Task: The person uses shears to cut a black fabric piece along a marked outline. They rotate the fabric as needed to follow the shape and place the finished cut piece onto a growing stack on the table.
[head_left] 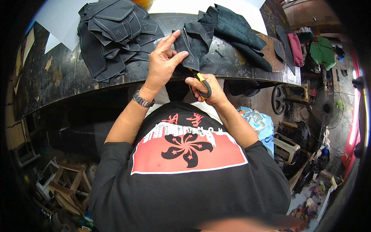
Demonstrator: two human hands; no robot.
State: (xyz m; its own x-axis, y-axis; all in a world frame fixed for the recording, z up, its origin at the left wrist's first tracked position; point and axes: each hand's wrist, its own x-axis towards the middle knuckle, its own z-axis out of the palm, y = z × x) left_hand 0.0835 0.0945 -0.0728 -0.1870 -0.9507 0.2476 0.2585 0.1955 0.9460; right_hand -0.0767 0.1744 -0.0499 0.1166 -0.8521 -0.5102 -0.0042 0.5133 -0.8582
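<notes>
My right hand (210, 91) is wrapped round the handles of a pair of scissors (206, 86), black with yellow. Their blades point up at the lower end of a dark leather piece (189, 58) marked with pale outlines; that piece hides most of the blades. My left hand (163, 62), with a watch at the wrist, holds this piece by its left side, thumb on top and some fingers stretched out. Left of it lies a heap of cut black leather pieces (116, 29) with white-lined edges. On the right, a larger dark hide (232, 27) is bunched up.
The worn black table (54, 85) has its near edge just in front of me. White sheets (58, 23) lie at the back. A brown panel (272, 52) and a rolled pink cloth (295, 46) are at the right. A fan (328, 107) stands beyond, wooden stools (71, 183) at lower left.
</notes>
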